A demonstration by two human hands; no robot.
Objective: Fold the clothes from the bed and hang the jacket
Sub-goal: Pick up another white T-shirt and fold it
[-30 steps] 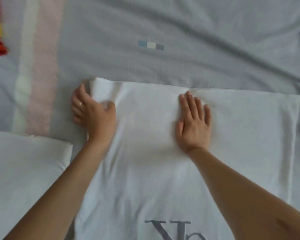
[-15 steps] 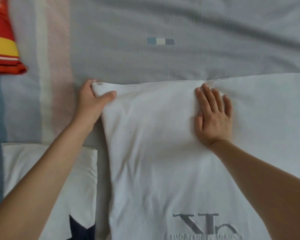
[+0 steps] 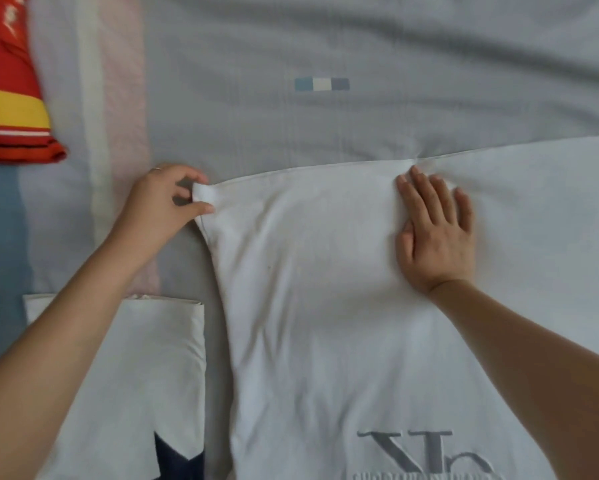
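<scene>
A white T-shirt (image 3: 325, 306) with a grey printed logo lies spread on the bed, filling the middle and right of the view. My left hand (image 3: 163, 202) pinches its far left corner between thumb and fingers and holds that corner slightly raised. My right hand (image 3: 436, 233) lies flat on the shirt near its far edge, fingers straight and pressing the cloth down.
A folded white garment (image 3: 145, 368) with a dark blue patch lies at the lower left under my left forearm. A red and yellow garment (image 3: 10, 98) sits at the top left. The grey bedsheet (image 3: 325, 64) with pink and white stripes stretches beyond.
My left hand moved from resting on the shirt's left edge to pinching its corner and pulling it leftward. The view shifted, so the shirt now sits further right.
</scene>
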